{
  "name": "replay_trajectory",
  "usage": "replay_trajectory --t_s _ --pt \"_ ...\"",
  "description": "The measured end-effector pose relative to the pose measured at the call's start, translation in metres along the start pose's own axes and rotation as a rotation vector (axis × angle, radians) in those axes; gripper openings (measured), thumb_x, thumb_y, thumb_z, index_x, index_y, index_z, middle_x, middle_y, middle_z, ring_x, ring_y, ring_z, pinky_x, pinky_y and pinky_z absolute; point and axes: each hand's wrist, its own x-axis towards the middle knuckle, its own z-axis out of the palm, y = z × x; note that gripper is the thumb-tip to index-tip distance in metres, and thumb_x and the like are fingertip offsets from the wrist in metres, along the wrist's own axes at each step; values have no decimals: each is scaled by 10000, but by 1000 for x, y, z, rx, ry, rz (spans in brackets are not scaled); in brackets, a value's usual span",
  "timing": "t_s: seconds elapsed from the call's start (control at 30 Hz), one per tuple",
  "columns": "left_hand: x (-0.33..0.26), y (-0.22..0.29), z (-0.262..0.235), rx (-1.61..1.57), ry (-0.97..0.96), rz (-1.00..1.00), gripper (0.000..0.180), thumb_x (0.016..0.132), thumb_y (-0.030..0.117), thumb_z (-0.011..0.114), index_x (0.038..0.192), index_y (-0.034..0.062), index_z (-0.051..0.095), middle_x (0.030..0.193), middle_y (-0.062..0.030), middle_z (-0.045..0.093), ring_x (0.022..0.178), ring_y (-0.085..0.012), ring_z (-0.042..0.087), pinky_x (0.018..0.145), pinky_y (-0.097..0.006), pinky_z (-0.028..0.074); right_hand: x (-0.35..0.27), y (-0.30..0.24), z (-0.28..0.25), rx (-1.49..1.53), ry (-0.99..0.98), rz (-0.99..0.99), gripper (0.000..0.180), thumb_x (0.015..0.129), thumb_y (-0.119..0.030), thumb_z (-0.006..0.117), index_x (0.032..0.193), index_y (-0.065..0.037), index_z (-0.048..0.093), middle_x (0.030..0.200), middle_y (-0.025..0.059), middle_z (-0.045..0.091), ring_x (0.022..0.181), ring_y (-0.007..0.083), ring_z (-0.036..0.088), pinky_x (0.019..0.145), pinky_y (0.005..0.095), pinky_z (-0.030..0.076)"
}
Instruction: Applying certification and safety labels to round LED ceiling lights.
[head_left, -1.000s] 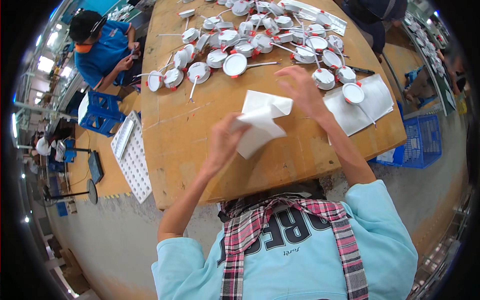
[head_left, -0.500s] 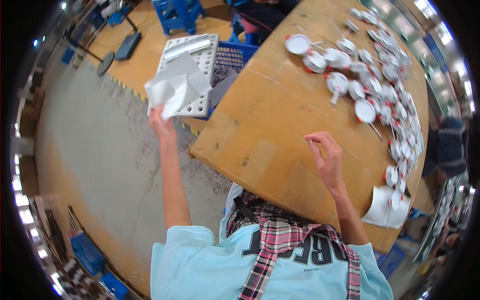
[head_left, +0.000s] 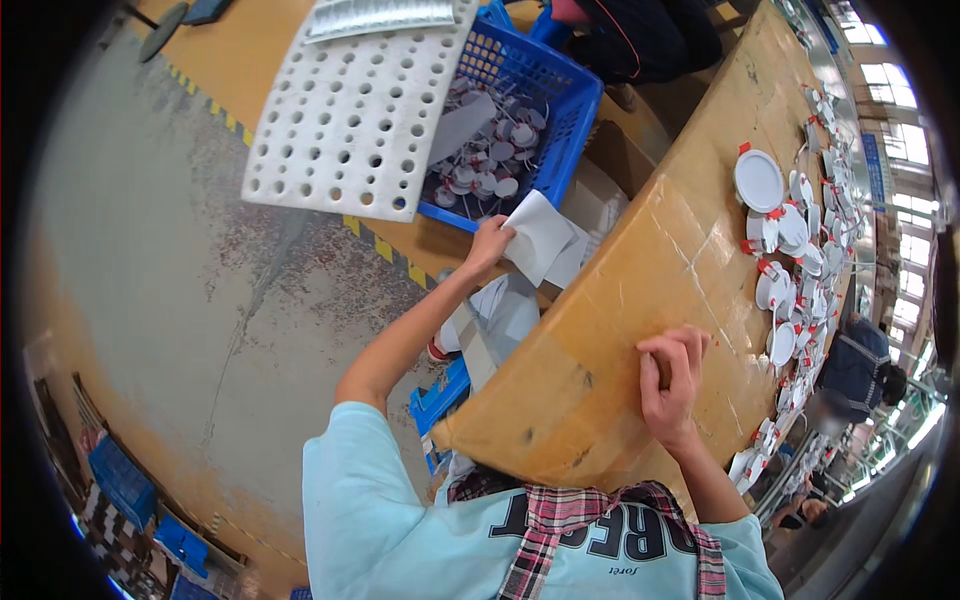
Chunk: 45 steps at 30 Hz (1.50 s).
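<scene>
Nearest the camera, the person's right hand point(head_left: 672, 385) rested on the cardboard-covered worktable point(head_left: 600, 330), fingers curled loosely inward and holding nothing that could be seen; its placement near the table's front edge suggested that it steadied the body while the other arm reached away. The left arm extended out past the table's side, and the left hand point(head_left: 488, 246) was closed in a pinch on one corner of a folded white sheet point(head_left: 540, 236), which hung in the air just beyond the table edge and above an open cardboard box point(head_left: 610, 175). The sheet was gripped at its corner only, so that most of it hung free beyond the hand. Farther along the tabletop lay a crowded row of round white discs with red clips point(head_left: 785, 245), spread flat and partly overlapping, apparently laid out within reach of the seated position. Beyond the left hand, on the floor beside the table, stood a blue plastic crate point(head_left: 570, 120) holding more small round white parts, and a white perforated tray point(head_left: 350, 110) lay tilted across the crate's near rim, covering part of its opening. At the far end of the table another person in dark clothing point(head_left: 650, 35) was only partly in view.
</scene>
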Motion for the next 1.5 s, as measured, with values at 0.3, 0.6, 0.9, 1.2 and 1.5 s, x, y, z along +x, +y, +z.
replay_trajectory --t_s 0.3,0.6,0.9,1.2,1.5 --pt "46 -12 81 279 -222 -129 418 852 246 572 1166 -29 602 1021 -169 658 924 -271 665 648 -386 569 3 5 -5 -91 -68 22 306 669 58 662 919 -108 602 849 62 490 811 258 457 756 374 366" --pt "135 -71 155 485 -258 -208 716 906 505 516 1286 -100 467 1229 -317 550 1126 -420 572 922 -560 463 3 1 -1 -79 -62 12 304 642 37 664 896 -118 602 810 36 486 757 237 460 747 368 363" --pt "103 -106 113 169 -690 -168 195 901 206 547 850 32 618 693 -15 607 532 -114 519 469 -284 391 6 -4 6 65 -13 -29 253 717 -30 698 944 -118 631 876 40 531 843 257 505 814 377 395" --pt "-20 98 -65 -3 -367 162 208 931 180 516 1003 14 621 763 -13 625 602 -103 551 530 -262 428 -10 7 -2 240 216 -90 109 833 -65 632 932 -67 586 956 77 525 963 284 498 870 377 419" --pt "-198 282 18 209 113 812 290 958 122 490 1203 -20 554 1124 -109 605 1046 -192 574 944 -295 437 -93 30 -78 173 491 -210 129 832 -64 613 959 -60 588 972 101 577 958 278 561 823 378 479"
